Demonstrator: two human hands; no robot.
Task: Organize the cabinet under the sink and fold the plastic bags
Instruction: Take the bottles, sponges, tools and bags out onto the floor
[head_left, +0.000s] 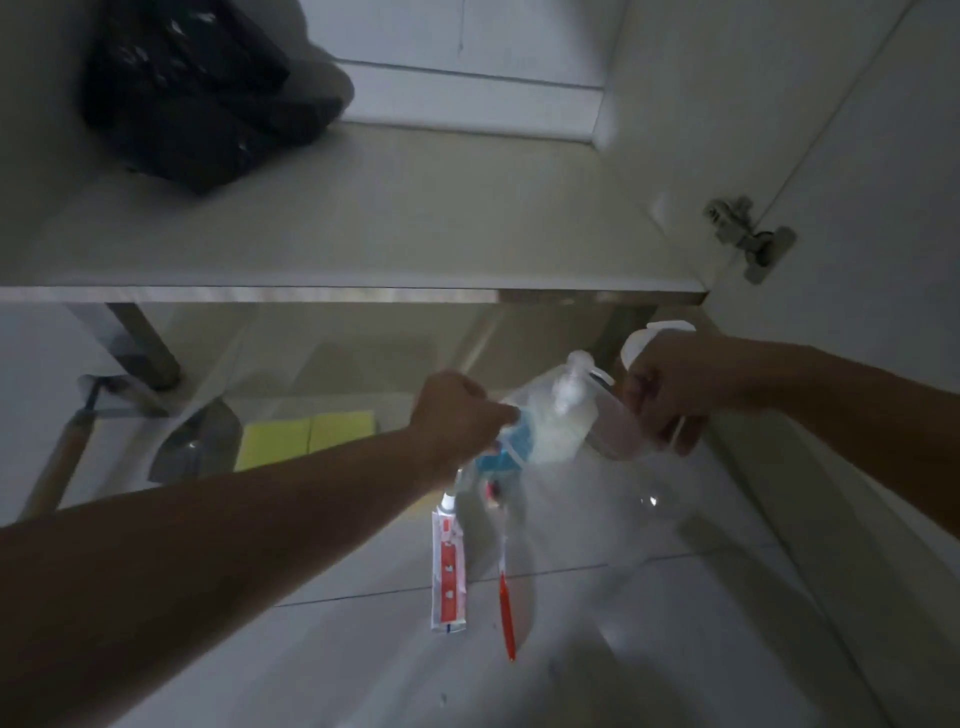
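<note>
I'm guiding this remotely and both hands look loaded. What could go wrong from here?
1. The left hand grips a pump bottle with a toothpaste tube and red toothbrush dangling below; either may slip out.
2. The right hand holds a spray bottle almost against the pump bottle; they may knock together.
3. The picture is dim and blurred, so grips are hard to judge.
</note>
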